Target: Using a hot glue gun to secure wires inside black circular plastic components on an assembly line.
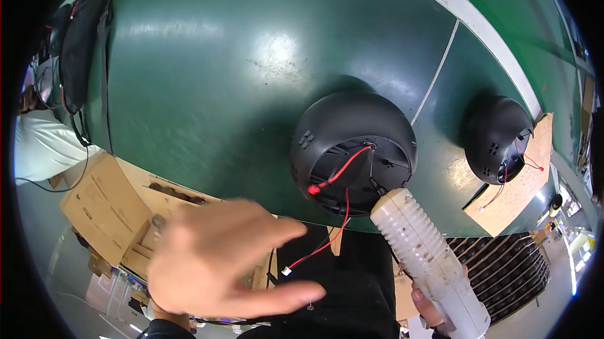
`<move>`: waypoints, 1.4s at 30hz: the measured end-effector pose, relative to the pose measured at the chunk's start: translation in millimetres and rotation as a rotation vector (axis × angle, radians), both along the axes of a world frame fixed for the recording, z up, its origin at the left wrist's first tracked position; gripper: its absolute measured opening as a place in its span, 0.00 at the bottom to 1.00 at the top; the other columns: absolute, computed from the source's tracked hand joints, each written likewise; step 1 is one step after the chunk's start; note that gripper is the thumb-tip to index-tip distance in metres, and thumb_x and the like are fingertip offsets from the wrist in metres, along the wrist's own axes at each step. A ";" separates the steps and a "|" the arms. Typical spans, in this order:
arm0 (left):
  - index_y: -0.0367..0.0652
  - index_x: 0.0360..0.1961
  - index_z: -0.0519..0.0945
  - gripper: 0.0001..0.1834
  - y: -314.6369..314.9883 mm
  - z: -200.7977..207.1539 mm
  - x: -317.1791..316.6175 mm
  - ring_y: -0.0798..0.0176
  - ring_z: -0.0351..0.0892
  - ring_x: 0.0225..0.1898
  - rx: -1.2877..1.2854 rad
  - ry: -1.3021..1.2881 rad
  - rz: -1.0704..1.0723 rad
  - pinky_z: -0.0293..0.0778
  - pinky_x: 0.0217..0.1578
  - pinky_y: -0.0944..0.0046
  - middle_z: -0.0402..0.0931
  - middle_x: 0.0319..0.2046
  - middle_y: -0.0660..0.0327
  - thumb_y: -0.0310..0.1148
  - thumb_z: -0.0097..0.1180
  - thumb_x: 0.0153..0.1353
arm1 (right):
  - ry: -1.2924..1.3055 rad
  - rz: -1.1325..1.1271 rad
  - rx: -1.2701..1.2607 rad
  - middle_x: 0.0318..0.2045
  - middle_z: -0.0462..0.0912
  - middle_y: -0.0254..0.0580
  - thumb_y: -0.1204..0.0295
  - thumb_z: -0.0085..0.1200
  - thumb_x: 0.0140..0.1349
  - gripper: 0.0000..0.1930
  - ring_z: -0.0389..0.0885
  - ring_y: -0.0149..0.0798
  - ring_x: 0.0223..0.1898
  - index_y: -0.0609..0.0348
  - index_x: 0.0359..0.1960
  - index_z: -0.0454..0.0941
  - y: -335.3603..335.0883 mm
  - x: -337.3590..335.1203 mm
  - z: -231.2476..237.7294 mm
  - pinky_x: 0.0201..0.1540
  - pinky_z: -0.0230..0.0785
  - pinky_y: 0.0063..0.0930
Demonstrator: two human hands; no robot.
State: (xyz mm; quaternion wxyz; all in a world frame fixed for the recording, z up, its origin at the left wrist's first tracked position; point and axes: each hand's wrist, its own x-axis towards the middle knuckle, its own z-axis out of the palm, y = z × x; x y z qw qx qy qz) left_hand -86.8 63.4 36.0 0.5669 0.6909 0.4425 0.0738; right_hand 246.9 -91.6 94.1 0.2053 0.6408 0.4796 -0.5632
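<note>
A round black plastic housing (352,115) stands on the green table, its open hollow side turned toward me. Out of it come a red wire with a red plug (314,189) and a red-and-black lead ending in a small white connector (287,271). My right hand (426,306), mostly hidden, grips a dirty white glue gun (431,257) with a ribbed body, whose dark tip reaches into the near rim of the housing. My left hand (214,263) is held in front of the table edge near the lead, thumb and forefinger apart, slightly blurred and holding nothing.
Another black housing (500,137) with loose wires rests at the right beside a cardboard piece (503,197). A black bag-like item (85,49) lies far left. Below the edge are an open carton (107,207) and a stack of dark round parts (503,270). A person's white sleeve (47,147) shows at left.
</note>
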 end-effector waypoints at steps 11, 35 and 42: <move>0.38 0.27 0.85 0.04 18.3 -32.5 23.8 0.73 0.73 0.17 -0.001 -0.093 0.274 0.63 0.18 0.73 0.79 0.18 0.64 0.27 0.68 0.56 | -0.135 -0.515 -0.178 0.31 0.83 0.47 0.78 0.63 0.49 0.11 0.81 0.38 0.23 0.65 0.35 0.80 31.3 -29.5 -12.6 0.26 0.72 0.24; 0.39 0.26 0.84 0.03 34.6 -58.3 11.1 0.77 0.69 0.16 -0.146 -0.337 0.150 0.56 0.16 0.73 0.77 0.17 0.66 0.26 0.66 0.56 | 0.336 0.079 0.400 0.45 0.79 0.61 0.73 0.63 0.55 0.22 0.85 0.56 0.35 0.70 0.51 0.74 31.4 -32.2 -13.4 0.39 0.78 0.38; 0.40 0.27 0.86 0.02 25.9 -68.0 -27.0 0.71 0.70 0.14 -0.306 -0.314 -0.107 0.56 0.15 0.69 0.77 0.17 0.64 0.25 0.68 0.54 | 0.182 -0.039 0.486 0.26 0.81 0.45 0.74 0.71 0.47 0.16 0.85 0.42 0.24 0.62 0.38 0.79 27.4 -37.5 -14.3 0.25 0.75 0.29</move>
